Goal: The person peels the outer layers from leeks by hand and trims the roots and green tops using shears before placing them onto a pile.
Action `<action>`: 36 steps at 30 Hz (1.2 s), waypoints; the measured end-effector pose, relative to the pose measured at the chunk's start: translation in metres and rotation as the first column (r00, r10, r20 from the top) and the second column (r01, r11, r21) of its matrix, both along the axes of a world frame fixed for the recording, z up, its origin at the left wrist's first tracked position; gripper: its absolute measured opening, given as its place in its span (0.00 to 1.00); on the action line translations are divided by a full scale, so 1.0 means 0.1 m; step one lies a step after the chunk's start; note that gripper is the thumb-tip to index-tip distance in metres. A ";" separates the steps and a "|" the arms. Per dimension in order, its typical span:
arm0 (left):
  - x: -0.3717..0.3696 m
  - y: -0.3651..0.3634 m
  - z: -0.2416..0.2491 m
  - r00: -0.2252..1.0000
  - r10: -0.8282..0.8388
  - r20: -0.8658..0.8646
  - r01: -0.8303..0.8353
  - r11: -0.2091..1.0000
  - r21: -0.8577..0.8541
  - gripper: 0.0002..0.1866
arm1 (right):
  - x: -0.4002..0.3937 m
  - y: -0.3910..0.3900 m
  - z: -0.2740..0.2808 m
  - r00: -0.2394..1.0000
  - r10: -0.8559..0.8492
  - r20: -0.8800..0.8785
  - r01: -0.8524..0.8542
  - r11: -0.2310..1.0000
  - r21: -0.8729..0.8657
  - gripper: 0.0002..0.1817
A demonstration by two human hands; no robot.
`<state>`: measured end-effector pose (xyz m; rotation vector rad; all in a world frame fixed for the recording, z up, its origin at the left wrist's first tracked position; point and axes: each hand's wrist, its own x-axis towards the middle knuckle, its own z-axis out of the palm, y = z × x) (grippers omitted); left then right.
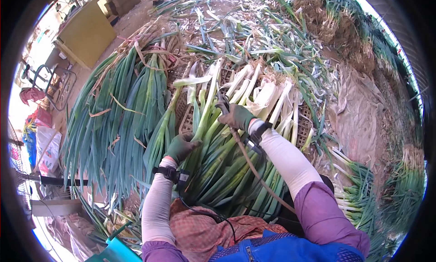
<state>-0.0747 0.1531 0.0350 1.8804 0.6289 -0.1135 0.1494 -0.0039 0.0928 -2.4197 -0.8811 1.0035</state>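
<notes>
My left hand point(182, 147), in a dark glove, is closed around the green stem of a large green onion point(209, 103). The onion's pale end points away from me. My right hand point(237, 117), gloved too, grips an air gun point(222, 102) with a brown hose point(252, 166) running back toward my lap. The gun's tip is beside the pale part of the held onion; whether it touches cannot be made out. More green onions point(227, 169) lie under and around both hands, white ends on a brown plastic crate point(304, 126) and leaves toward me.
A big tied bundle of green onions point(127, 98) lies on the left. Stripped leaves point(254, 30) litter the ground ahead. Soil-rooted onions point(336, 26) are heaped at the far right, with smaller piles point(359, 194) at right. A yellow box point(86, 33) stands far left.
</notes>
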 end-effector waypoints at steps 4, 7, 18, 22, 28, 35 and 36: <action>-0.01 -0.01 0.05 1.000 -0.005 -0.010 0.005 1.000 -0.030 0.22 | 0.31 0.12 0.01 0.999 -0.036 -0.005 0.035 0.994 -0.102 0.32; -0.01 -0.01 0.02 0.999 0.000 -0.043 0.000 1.000 -0.009 0.22 | 0.41 0.14 0.01 0.993 -0.007 0.116 0.018 0.996 -0.089 0.31; -0.04 0.04 0.07 0.999 -0.052 0.005 0.052 0.999 -0.016 0.22 | -0.03 -0.27 -0.09 0.978 0.182 -0.100 -0.143 0.939 0.312 0.29; -0.13 0.02 0.21 0.994 -0.092 0.055 0.100 0.976 -0.193 0.22 | -0.11 -0.61 0.06 0.979 0.154 -0.135 -0.146 0.987 0.071 0.26; -0.11 0.55 -0.05 0.936 0.340 0.095 -0.347 0.839 0.418 0.26 | -0.28 -1.46 0.26 0.989 0.004 -0.147 0.017 0.991 0.136 0.26; -0.23 0.72 -0.63 0.878 0.468 -0.098 -0.188 0.525 0.830 0.41 | -0.61 -2.01 0.21 0.988 -0.083 -0.133 0.094 0.993 0.077 0.33; -0.21 0.70 -0.68 0.866 0.486 -0.115 -0.218 0.574 0.789 0.40 | -0.62 -2.02 0.18 0.988 -0.081 -0.132 0.092 0.993 0.077 0.34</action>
